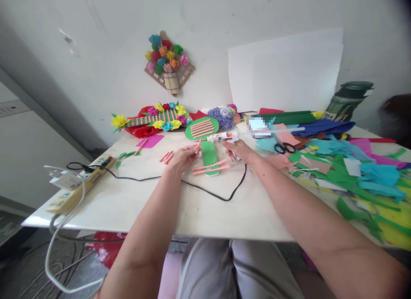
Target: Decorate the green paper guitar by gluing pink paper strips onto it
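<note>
- The gun's white body and the right hand hide most of that hand's fingers; its grip is closed around the glue gun.
- The left hand pinches a small pink roll between its fingertips, which cover the roll's lower end. Whether the nozzle touches this roll cannot be told.
- A blurred patch masks a phone-like rectangle on the far right, and the flask behind it is blurry. A pale stick runs right from behind the gun; whether it joins the gun is unclear.
- The black cord crosses the white table from the power strip on the left, passes beneath the left arm and loops up to the right hand.
- Paper scraps crowd the right side, with black-handled scissors at their far left edge.
- On the far side lie a flower-trimmed guitar shape and, right of it, purple yarn; a flower hanging is on the wall.
- Short pink rolls lie loose, just left of the left hand.
- Between and beyond the hands lies the green piece: a far oval and a narrow strip reaching nearer. The gun's nozzle partly screens where they meet.
- Pink rods lie side by side in a row on the oval, while two longer pink strips cross the strip's near end, overhanging both edges.
</note>
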The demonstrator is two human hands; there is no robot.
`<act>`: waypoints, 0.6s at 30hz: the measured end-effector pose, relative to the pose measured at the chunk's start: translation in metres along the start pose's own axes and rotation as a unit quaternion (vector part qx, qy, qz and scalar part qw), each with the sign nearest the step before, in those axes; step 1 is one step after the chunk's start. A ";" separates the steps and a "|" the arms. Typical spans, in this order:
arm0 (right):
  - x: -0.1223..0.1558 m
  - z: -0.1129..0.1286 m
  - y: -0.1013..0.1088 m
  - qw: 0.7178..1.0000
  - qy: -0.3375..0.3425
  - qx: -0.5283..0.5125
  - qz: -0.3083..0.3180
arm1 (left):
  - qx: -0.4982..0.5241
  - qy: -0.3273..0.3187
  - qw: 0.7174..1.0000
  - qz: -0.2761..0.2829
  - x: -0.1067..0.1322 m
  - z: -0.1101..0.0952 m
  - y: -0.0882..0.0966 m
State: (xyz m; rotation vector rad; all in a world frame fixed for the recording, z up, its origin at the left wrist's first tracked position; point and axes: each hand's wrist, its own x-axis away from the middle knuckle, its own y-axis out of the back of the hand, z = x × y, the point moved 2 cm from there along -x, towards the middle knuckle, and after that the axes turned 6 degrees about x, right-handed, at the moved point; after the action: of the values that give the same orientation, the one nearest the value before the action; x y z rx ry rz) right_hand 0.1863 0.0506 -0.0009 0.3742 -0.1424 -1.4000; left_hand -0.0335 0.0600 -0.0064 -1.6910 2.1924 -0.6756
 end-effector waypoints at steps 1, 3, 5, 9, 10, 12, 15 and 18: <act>0.000 0.000 0.000 1.000 0.000 -0.004 -0.002 | 0.000 0.001 1.000 0.001 0.000 0.000 0.000; 0.000 0.001 0.000 1.000 0.003 -0.011 -0.005 | 0.001 0.002 1.000 0.001 -0.001 0.000 0.001; 0.000 0.001 0.000 1.000 0.006 -0.016 -0.007 | 0.002 0.002 1.000 0.003 -0.001 0.000 0.001; 0.001 0.001 0.000 1.000 0.003 -0.019 -0.007 | 0.001 0.003 1.000 0.002 0.000 0.000 0.001; 0.001 0.001 0.000 1.000 0.004 -0.019 -0.007 | 0.002 0.004 1.000 0.000 0.000 0.000 0.001; 0.001 0.001 0.000 1.000 0.008 -0.019 -0.006 | 0.003 0.004 1.000 -0.003 0.000 0.001 0.001; 0.001 0.002 0.000 1.000 0.012 -0.018 -0.006 | 0.002 0.003 1.000 -0.001 -0.001 0.001 0.001; 0.001 0.001 0.000 1.000 0.010 -0.015 -0.003 | 0.004 0.002 1.000 0.000 -0.001 0.001 0.002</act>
State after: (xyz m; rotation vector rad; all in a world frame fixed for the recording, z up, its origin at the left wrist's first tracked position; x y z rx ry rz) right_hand 0.1862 0.0496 0.0004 0.3637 -0.1034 -1.4029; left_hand -0.0341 0.0615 -0.0087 -1.6868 2.1893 -0.6871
